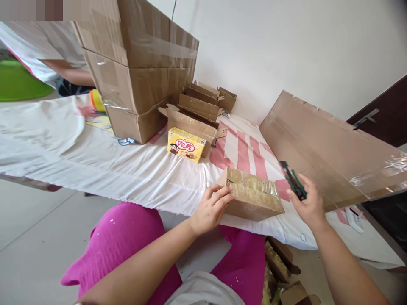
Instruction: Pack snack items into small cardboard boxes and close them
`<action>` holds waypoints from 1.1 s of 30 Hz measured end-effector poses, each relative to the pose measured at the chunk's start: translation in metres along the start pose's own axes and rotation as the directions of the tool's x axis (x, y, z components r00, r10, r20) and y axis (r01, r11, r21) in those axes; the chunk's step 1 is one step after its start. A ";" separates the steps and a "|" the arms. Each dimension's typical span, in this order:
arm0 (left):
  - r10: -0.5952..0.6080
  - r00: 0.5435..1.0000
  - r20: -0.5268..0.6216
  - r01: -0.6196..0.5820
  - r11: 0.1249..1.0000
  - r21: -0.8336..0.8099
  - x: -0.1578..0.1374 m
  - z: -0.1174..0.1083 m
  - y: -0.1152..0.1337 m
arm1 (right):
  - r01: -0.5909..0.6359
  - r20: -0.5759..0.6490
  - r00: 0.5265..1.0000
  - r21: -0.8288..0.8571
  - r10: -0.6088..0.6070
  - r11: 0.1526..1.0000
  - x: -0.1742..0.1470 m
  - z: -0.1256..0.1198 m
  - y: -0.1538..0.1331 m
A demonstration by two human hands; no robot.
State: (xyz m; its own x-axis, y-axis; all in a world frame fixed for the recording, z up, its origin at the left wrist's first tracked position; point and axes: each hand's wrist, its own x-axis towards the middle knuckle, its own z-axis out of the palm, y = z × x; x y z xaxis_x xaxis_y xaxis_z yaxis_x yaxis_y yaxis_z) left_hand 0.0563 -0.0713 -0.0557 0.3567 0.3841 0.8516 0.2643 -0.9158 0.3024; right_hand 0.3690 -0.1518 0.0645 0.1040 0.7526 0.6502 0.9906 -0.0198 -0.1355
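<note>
Closest to the camera, along the bottom edge, a pale grey shirt [205, 290] and, just beyond, loose magenta trousers [127, 241], partly hidden under a bare left forearm [146, 267]. Ahead of the trousers, a counter covered in white cloth with pink stripes [133, 178]. At its front edge, a small oblong brown cardboard box with glossy clear tape across a yellowish top [251, 195]. Against the left end of that box, the left hand [208, 212], with fingers bent over the upper edge; impossible to tell whether gripping or merely resting. Just off the right end, the right hand [310, 205], with fingers clenched around a slim black-and-green handheld tool [293, 181], pointing up and left, apart from the box.

Farther back, a yellow printed carton with red lettering [186, 145], just in front of a row of open brown cardboard boxes [199, 106]. Left of these, a tall stack of brown taped cartons [146, 84], with another person's bare arm [71, 75] partly hidden behind. At right, a large sheet-like piece of brown cardboard [324, 144]. Below the counter, more brown cardboard pieces [280, 258].
</note>
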 end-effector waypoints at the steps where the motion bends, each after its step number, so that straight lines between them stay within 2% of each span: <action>1: 0.000 1.000 0.000 0.000 1.000 0.000 0.000 0.000 -0.001 | 0.148 0.067 0.987 -0.017 -0.147 0.989 0.008 -0.004 -0.017; 3: 0.000 1.000 0.001 0.000 1.000 0.000 -0.001 0.001 -0.002 | 0.391 0.215 0.902 -0.043 -0.374 0.919 0.020 -0.008 -0.047; 5: 0.000 1.000 0.004 0.000 1.000 0.000 -0.001 0.000 -0.003 | 0.547 0.283 0.813 -0.073 -0.509 0.834 0.030 -0.005 -0.069; 7: 0.006 1.000 0.006 -0.006 1.000 0.000 0.000 0.000 -0.004 | 0.639 0.297 0.751 -0.104 -0.589 0.762 0.037 0.000 -0.082; 10: 0.010 1.000 0.002 -0.010 1.000 0.004 0.000 0.000 -0.005 | 0.704 0.300 0.701 -0.144 -0.647 0.695 0.045 0.007 -0.093; 14: 0.018 1.000 -0.008 -0.018 1.000 0.009 0.000 0.000 -0.007 | 0.734 0.321 0.672 -0.173 -0.667 0.656 0.050 0.008 -0.095; 19: 0.019 1.000 0.005 -0.019 1.000 0.012 0.000 0.002 -0.008 | 0.740 0.374 0.661 -0.180 -0.651 0.648 0.049 0.007 -0.089; 25: 0.026 0.999 0.025 -0.027 0.999 0.034 0.000 0.001 -0.008 | 0.764 0.453 0.623 -0.176 -0.638 0.621 0.047 0.007 -0.079; 33: 0.004 0.999 0.053 -0.008 0.998 0.068 -0.002 0.003 -0.007 | 0.745 0.547 0.629 -0.219 -0.553 0.630 0.037 -0.033 -0.037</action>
State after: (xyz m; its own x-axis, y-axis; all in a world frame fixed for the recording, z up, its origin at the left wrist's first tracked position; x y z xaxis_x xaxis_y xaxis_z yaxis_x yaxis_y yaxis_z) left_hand 0.0560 -0.0652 -0.0607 0.4049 0.3862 0.8288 0.3219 -0.9086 0.2661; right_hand 0.3389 -0.1452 0.1180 -0.5308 0.8442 0.0747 0.7212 0.4036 0.5630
